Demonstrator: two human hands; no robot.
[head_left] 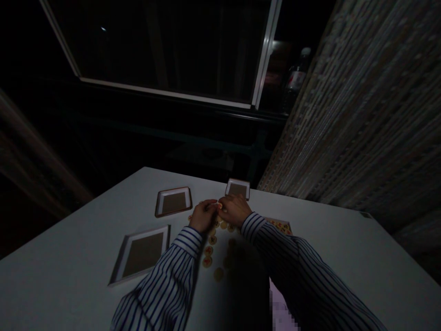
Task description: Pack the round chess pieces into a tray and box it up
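Note:
Over the middle of the white table, my left hand and my right hand meet, fingertips pinched together. Between them shows a small round Chinese chess piece with a red mark; its far side is hidden by the fingers. Below my hands several loose round pieces lie scattered, among them a red-marked piece and a dark-marked piece. Some sit in the shadow between my forearms. Partly behind my right sleeve is a box of pieces holding several red-marked ones.
Three shallow trays stand on the table: a large tray at front left, a brown-edged tray behind it, and a small tray beyond my hands. A bead curtain hangs at right, near a bottle.

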